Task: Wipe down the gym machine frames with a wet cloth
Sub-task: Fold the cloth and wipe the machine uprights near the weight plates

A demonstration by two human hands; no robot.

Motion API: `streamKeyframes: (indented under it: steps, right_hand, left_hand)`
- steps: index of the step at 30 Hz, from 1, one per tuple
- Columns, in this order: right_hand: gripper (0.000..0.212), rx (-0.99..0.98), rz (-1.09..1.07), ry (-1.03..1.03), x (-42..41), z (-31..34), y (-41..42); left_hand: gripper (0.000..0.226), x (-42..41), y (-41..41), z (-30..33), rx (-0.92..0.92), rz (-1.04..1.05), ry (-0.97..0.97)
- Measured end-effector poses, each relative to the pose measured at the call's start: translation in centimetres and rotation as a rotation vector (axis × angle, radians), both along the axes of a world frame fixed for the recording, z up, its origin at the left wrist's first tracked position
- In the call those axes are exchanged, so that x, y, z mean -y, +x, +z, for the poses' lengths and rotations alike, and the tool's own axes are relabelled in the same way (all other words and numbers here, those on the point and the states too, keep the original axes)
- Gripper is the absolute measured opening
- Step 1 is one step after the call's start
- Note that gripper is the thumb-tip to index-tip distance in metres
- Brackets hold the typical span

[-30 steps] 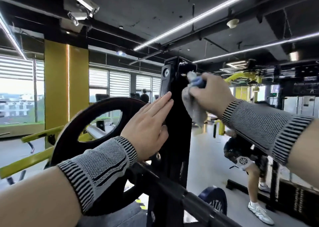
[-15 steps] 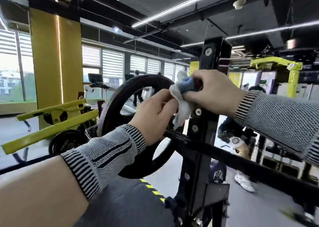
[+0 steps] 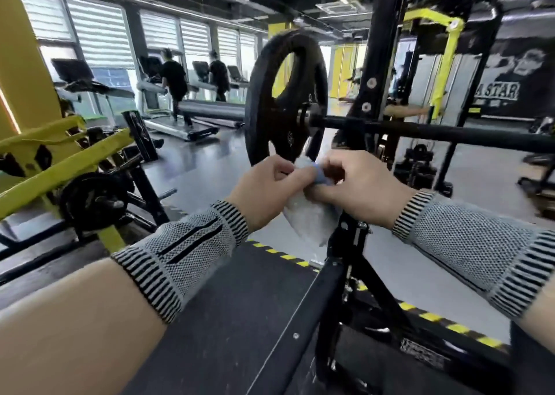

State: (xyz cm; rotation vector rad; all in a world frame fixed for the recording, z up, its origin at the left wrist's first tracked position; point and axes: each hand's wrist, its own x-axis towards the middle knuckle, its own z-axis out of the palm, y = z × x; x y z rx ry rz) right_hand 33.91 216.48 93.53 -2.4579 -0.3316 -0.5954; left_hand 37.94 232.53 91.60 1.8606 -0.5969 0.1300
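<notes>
A pale grey cloth with a blue edge hangs between both hands, in front of the black rack upright. My left hand pinches its top left part. My right hand pinches its top right, fingers curled over the blue edge. Both hands sit below the barbell and its black weight plate, off the frame. The lower frame brace runs down under my wrists.
A yellow plate-loaded machine stands at the left. Treadmills with two people on them line the windows at the back. Black and yellow hazard tape edges the dark mat. More black racks fill the right side.
Both hands came down off the upright to below the bar. My left hand, flat on the post a second ago, now grips the cloth together with my right. The view tilted downward.
</notes>
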Motion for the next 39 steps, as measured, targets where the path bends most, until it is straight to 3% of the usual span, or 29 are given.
streamKeyframes:
  steps: [2,6,9,12,15,19,25,31,34,39]
  right_hand:
    - [0.023,-0.016,-0.025,0.016,-1.4,-1.6,-1.3]
    - [0.024,-0.062,-0.033,0.081,-3.7,-4.5,-2.2]
    - [0.042,-0.127,0.016,0.171,-5.1,-7.3,-2.7]
    - [0.029,-0.142,0.026,0.376,-6.8,-9.9,-2.9]
    - [0.036,-0.237,-0.055,0.556,-8.8,-11.4,-2.4]
    - [0.043,-0.295,-0.028,0.48,-13.0,-11.7,-1.2]
    - [0.014,-0.26,-0.177,0.412,-23.4,-12.8,1.3]
    - [0.015,-0.299,-0.307,0.346,-33.6,-13.7,4.6]
    - [0.003,-0.304,-0.388,0.292,-35.5,-13.4,6.5]
    - [0.005,-0.309,-0.52,0.277,-35.4,-12.1,10.9]
  left_hand:
    - [0.045,-1.0,-1.2,-0.7,-0.02,-0.011,0.094]
    - [0.032,-2.5,-2.2,-2.7,-0.069,-0.077,0.08]
    - [0.02,-3.6,-2.3,-4.8,-0.085,-0.023,0.078]
    - [0.005,-5.5,-1.9,-6.9,-0.103,0.027,0.075]
    - [0.025,-8.2,-1.7,-8.3,-0.153,0.046,0.022]
    - [0.033,-12.1,-0.2,-9.1,-0.157,-0.018,0.019]
    - [0.016,-21.5,3.5,-9.6,-0.084,-0.129,0.132]
    - [0.017,-31.1,8.6,-10.9,-0.1,-0.162,0.181]
    - [0.02,-32.7,11.9,-11.0,-0.07,-0.152,0.214]
    - [0.02,-32.2,17.2,-10.4,-0.125,-0.252,0.164]
